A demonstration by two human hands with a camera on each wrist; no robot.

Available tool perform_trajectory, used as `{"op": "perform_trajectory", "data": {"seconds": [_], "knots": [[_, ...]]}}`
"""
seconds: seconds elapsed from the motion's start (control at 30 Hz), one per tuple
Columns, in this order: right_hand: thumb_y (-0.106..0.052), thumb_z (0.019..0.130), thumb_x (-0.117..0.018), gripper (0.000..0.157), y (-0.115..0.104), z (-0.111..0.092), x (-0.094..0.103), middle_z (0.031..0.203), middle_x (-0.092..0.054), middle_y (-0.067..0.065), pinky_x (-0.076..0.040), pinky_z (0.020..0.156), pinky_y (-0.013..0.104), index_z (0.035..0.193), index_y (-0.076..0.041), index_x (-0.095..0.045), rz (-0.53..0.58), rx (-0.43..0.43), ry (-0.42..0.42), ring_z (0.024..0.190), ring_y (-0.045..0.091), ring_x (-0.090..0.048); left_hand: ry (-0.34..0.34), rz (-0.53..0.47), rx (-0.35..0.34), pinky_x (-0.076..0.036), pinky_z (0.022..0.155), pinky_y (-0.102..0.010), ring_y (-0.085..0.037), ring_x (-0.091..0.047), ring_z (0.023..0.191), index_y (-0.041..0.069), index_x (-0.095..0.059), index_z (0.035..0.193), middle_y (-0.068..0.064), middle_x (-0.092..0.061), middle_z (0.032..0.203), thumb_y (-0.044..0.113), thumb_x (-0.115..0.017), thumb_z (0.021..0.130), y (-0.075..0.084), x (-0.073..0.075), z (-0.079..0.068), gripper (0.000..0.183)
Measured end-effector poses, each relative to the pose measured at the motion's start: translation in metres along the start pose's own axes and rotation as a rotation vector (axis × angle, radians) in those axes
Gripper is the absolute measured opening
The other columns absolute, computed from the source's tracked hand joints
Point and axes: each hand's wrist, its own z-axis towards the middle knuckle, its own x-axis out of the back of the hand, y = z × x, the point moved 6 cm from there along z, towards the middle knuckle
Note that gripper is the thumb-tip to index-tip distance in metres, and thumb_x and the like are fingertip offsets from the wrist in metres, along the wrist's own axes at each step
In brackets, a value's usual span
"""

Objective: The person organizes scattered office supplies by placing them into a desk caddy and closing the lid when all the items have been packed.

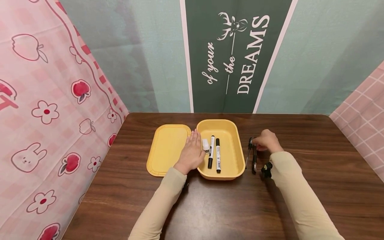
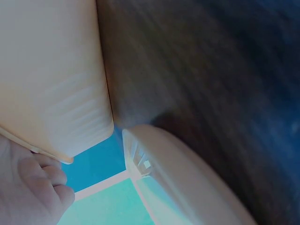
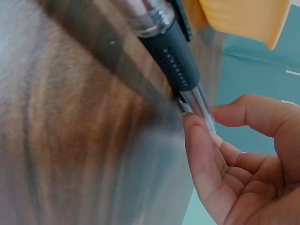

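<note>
My left hand (image 1: 191, 151) lies with straight fingers along the left rim of a yellow container (image 1: 235, 160). Inside the container are two markers, one with a white upper end (image 1: 212, 146) and one with black ends (image 1: 218, 155), beside a small white-capped bottle (image 1: 205, 145). To the container's right, my right hand (image 1: 267, 140) has its thumb and forefinger at the far end of a pen (image 1: 254, 160). Up close in the right wrist view, this pen (image 3: 176, 61) shows a black ribbed grip, its clear end between the fingertips. Just left of it lies another thin dark pen (image 1: 248, 155).
A yellow lid (image 1: 166, 150) lies flat on the dark wooden table (image 1: 222, 210), left of the container. Patterned cloths hang around the table, with a green printed curtain (image 1: 228, 66) behind and a pink one (image 1: 60, 116) at left.
</note>
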Motion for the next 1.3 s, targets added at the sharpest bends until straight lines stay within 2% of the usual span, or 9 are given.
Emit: {"op": "perform_trajectory", "data": {"seconds": [0.23, 0.47, 0.73, 0.87, 1.17, 1.3], "knots": [[-0.007, 0.084, -0.06, 0.027, -0.011, -0.004, 0.005, 0.051, -0.06, -0.001, -0.06, 0.055, 0.027, 0.057, -0.006, -0.059, -0.036, 0.026, 0.018, 0.049, 0.008, -0.063, -0.004, 0.012, -0.001, -0.016, 0.13, -0.047, -0.039, -0.011, 0.158, -0.013, -0.016, 0.156, -0.028, -0.01, 0.167, 0.025, -0.034, 0.101, 0.0, 0.0, 0.0, 0.069], [-0.006, 0.084, -0.058, 0.026, -0.026, -0.008, 0.008, 0.05, -0.061, -0.003, -0.06, 0.056, 0.028, 0.06, -0.001, -0.065, -0.03, 0.077, 0.025, 0.048, 0.007, -0.063, -0.007, 0.011, 0.001, -0.014, 0.13, -0.046, -0.038, -0.009, 0.159, -0.012, -0.014, 0.157, -0.027, -0.008, 0.168, 0.026, -0.033, 0.102, 0.0, -0.001, 0.001, 0.069], [-0.009, 0.084, -0.057, 0.031, -0.048, -0.017, 0.015, 0.05, -0.06, -0.001, -0.057, 0.054, 0.025, 0.054, -0.008, -0.061, -0.049, 0.114, 0.042, 0.05, 0.01, -0.064, 0.004, 0.023, -0.001, -0.016, 0.129, -0.048, -0.04, -0.013, 0.158, -0.013, -0.016, 0.156, -0.028, -0.01, 0.167, 0.025, -0.033, 0.102, 0.0, 0.001, 0.001, 0.069], [-0.01, 0.084, -0.056, 0.03, -0.06, -0.021, 0.012, 0.051, -0.062, 0.001, -0.059, 0.054, 0.028, 0.055, -0.006, -0.062, -0.038, 0.142, 0.048, 0.05, 0.012, -0.065, 0.009, 0.015, 0.004, -0.016, 0.13, -0.047, -0.039, -0.012, 0.158, -0.012, -0.016, 0.156, -0.027, -0.01, 0.167, 0.026, -0.033, 0.101, 0.0, 0.001, 0.001, 0.069], [-0.009, 0.083, -0.058, 0.031, -0.087, -0.023, 0.002, 0.049, -0.063, -0.001, -0.056, 0.05, 0.022, 0.053, -0.005, -0.063, -0.071, 0.206, 0.043, 0.048, 0.007, -0.063, 0.007, 0.003, 0.009, -0.015, 0.13, -0.047, -0.038, -0.009, 0.159, -0.012, -0.015, 0.157, -0.027, -0.009, 0.168, 0.026, -0.033, 0.102, 0.0, 0.001, 0.001, 0.069], [-0.007, 0.082, -0.057, 0.031, -0.094, -0.021, -0.004, 0.049, -0.062, -0.002, -0.062, 0.058, 0.029, 0.051, -0.005, -0.061, -0.063, 0.211, 0.042, 0.05, 0.009, -0.066, 0.008, 0.0, 0.011, -0.014, 0.13, -0.047, -0.038, -0.009, 0.159, -0.012, -0.015, 0.157, -0.027, -0.009, 0.168, 0.026, -0.033, 0.101, 0.001, 0.002, 0.001, 0.069]]}}
